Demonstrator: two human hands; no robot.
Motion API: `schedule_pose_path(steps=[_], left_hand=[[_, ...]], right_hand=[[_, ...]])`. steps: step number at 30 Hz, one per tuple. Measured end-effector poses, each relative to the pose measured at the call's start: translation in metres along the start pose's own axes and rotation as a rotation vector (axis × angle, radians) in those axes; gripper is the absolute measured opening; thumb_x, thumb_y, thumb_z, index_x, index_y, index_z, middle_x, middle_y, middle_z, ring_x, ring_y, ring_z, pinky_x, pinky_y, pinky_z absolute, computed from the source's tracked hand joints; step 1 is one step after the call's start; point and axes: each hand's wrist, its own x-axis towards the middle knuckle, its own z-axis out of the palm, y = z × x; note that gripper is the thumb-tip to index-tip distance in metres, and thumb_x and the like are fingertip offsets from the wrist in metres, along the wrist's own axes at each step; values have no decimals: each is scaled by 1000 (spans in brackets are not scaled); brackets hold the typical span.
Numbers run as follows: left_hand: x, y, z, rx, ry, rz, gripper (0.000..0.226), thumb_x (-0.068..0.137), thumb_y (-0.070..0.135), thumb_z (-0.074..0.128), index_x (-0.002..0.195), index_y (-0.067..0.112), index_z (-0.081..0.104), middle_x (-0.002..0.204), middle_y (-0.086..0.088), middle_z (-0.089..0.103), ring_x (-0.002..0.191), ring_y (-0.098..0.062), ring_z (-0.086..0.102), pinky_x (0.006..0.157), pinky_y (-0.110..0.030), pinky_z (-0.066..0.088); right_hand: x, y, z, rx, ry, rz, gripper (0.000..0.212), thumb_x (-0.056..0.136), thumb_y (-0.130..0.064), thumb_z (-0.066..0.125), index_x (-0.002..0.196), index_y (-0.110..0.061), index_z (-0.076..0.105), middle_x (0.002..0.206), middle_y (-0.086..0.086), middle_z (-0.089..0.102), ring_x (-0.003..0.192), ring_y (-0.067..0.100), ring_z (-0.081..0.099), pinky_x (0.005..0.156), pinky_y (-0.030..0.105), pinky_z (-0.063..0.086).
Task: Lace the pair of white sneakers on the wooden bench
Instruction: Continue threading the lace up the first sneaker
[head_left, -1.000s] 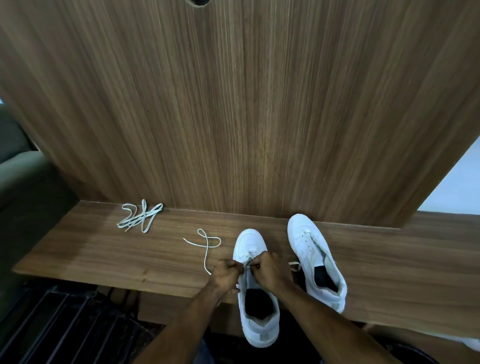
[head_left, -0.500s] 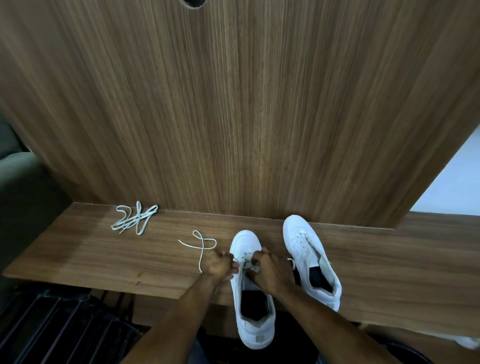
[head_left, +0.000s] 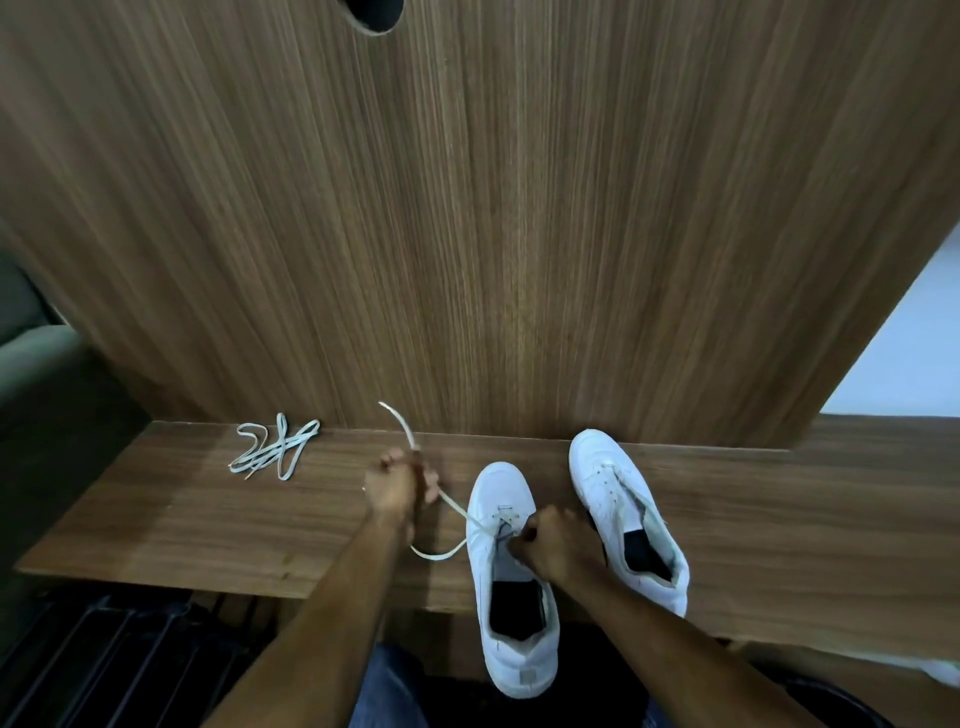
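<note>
Two white sneakers stand on the wooden bench (head_left: 208, 519). The left sneaker (head_left: 511, 597) overhangs the front edge, heel toward me; the right sneaker (head_left: 623, 509) sits beside it, angled. A white lace (head_left: 452, 506) runs from the left sneaker's front eyelets out to the left. My left hand (head_left: 397, 483) grips this lace and holds it taut, its free end sticking up past the fist. My right hand (head_left: 553, 540) is curled over the left sneaker's eyelet area, pinching at the lace there. A second loose lace (head_left: 272, 449) lies bunched at the bench's back left.
A tall wooden panel (head_left: 493, 208) rises straight behind the bench, with a dark round hole (head_left: 371, 13) at the top. A grey cushion (head_left: 36, 374) sits at the left. Dark slats (head_left: 104, 670) lie below the bench front.
My left hand has pulled away from the sneaker to the left and up, drawing the lace through the eyelets and lifting it off the bench. My right hand stays on the shoe.
</note>
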Motion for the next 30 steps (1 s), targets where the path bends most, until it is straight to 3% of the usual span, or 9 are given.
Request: schedule_pose_path(steps=[4,8,10,13,17,20,23,26,30], left_hand=[[-21,-70,-4,560,-240,-281,30,95,32,55,69,16,56,55,0,52,38,-9,40,39,-15,31],[-18,-85,11,689,-208,-172,38,86,23,68,55,11,50,40,1,45,37,-15,41,37,-17,31],[-14,-79,18,615,-176,-210,33,88,7,64,59,11,48,49,-3,50,42,-17,44,38,-16,31],[-13,-55,24,468,-120,-164,28,92,4,54,64,10,54,61,-8,59,42,-13,56,34,-16,34],[-7,8,35,98,-69,-15,28,93,-1,47,66,3,52,52,-11,55,31,-10,45,30,-15,27],[-1,61,37,-164,-47,23,25,96,4,47,72,8,54,45,-1,59,36,-7,55,37,-18,44],[3,83,35,-321,11,32,16,96,7,52,82,11,58,64,-4,66,51,-10,67,53,-22,56],[13,54,24,-172,9,-19,14,96,12,50,84,12,58,64,-5,58,47,-14,59,39,-20,47],[5,-31,7,396,-81,-195,27,92,20,55,69,7,55,51,-9,49,32,-16,41,34,-18,33]], right_hand=[[-2,1,0,60,-8,10,28,74,-43,65,62,-18,60,75,1,71,75,19,67,55,23,39],[0,1,3,54,0,4,35,73,-48,64,68,-14,67,72,1,70,71,18,67,55,25,44],[0,1,4,43,8,-12,36,74,-50,64,75,-14,70,75,1,71,74,19,67,56,25,43],[0,2,4,42,-2,-17,35,76,-49,63,79,-15,70,81,1,71,79,20,67,57,24,38],[2,4,6,37,-3,-23,36,74,-49,61,75,-14,69,81,2,72,79,20,68,59,23,37],[2,5,8,50,-2,-34,38,76,-50,60,77,-14,72,82,0,73,80,18,68,55,19,35],[2,4,8,74,5,-43,37,81,-50,61,79,-14,72,82,1,72,79,17,68,48,12,25],[0,3,7,63,38,-22,37,81,-52,62,78,-16,71,81,-1,71,74,13,64,46,14,23],[-2,3,6,88,17,-3,33,76,-50,65,71,-18,67,76,-1,69,74,17,66,50,21,31]])
